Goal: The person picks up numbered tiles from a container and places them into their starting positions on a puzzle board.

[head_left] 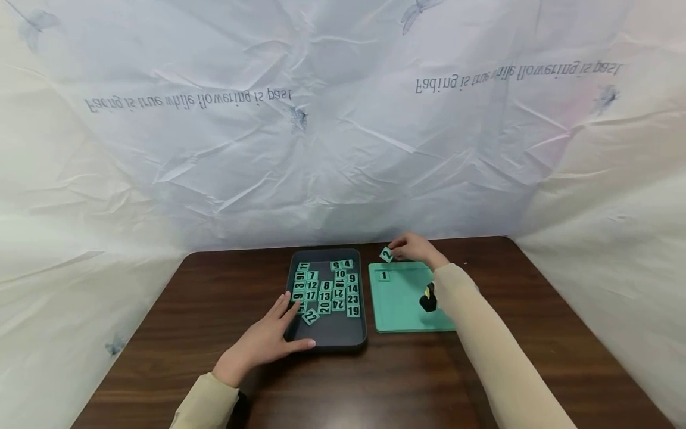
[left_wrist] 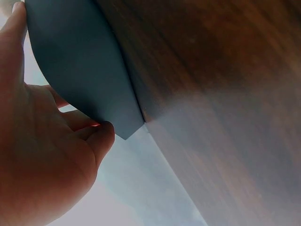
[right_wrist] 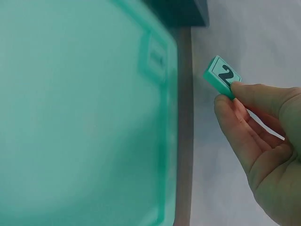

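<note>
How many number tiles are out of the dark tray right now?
2: tile 1 sits in the green board's far-left corner; tile 2 is pinched in the right hand.

Long beige sleeves (head_left: 493, 351) cover both arms; hands bare.

My left hand (head_left: 268, 342) lies flat, with its fingers (head_left: 283, 307) straight and spread a little. My left arm is bent and close to me. My right arm reaches far out in front. My right hand (head_left: 415, 247) has its fingers (right_wrist: 235, 106) pinched together.
</note>
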